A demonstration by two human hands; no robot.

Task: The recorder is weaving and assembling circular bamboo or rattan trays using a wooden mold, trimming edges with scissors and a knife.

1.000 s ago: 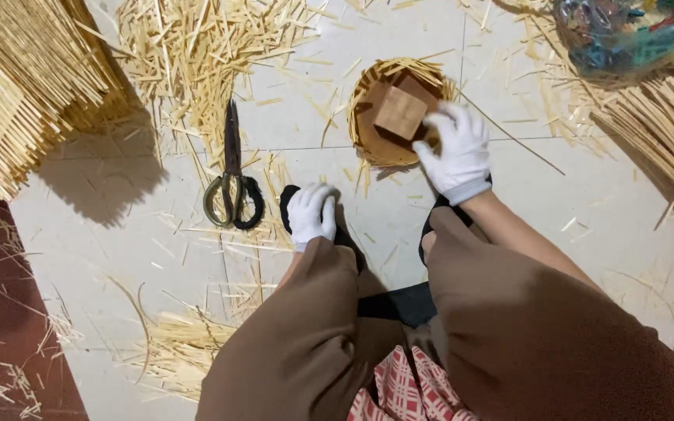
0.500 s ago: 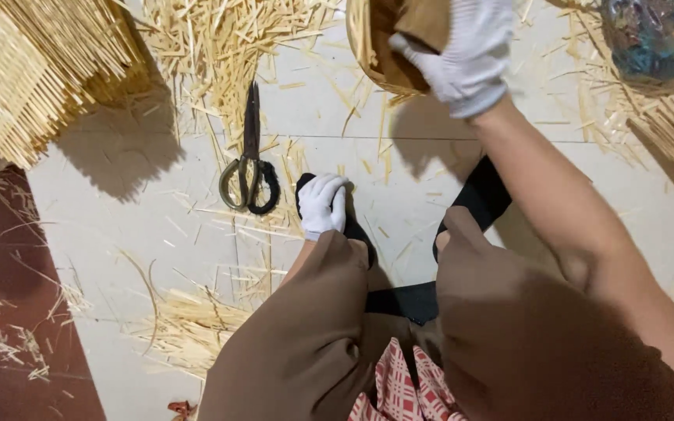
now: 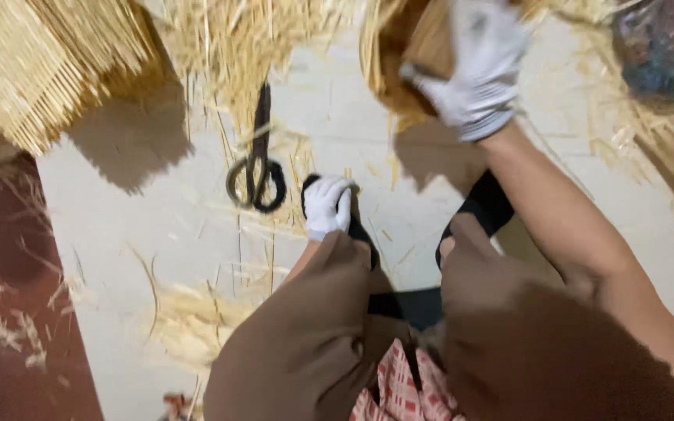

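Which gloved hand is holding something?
The right hand, raised at the top of view, grips the woven straw basket. The left hand holds nothing; it rests low by the scissors.

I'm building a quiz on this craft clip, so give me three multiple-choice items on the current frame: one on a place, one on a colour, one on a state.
1. Where do the scissors lie?
A. On the pale floor, to the left of the left hand
B. Inside the woven basket
C. In the right hand

2. What colour are the gloves on both hands?
A. Black
B. White
C. Red

3. What is the right hand doing?
A. Resting flat on the floor
B. Holding the scissors
C. Gripping the woven basket with a wooden block in it

Answers:
1 A: the scissors rest on the floor beside the left hand, untouched.
2 B: both gloves are white.
3 C: its fingers close on the woven basket, with the wooden block inside.
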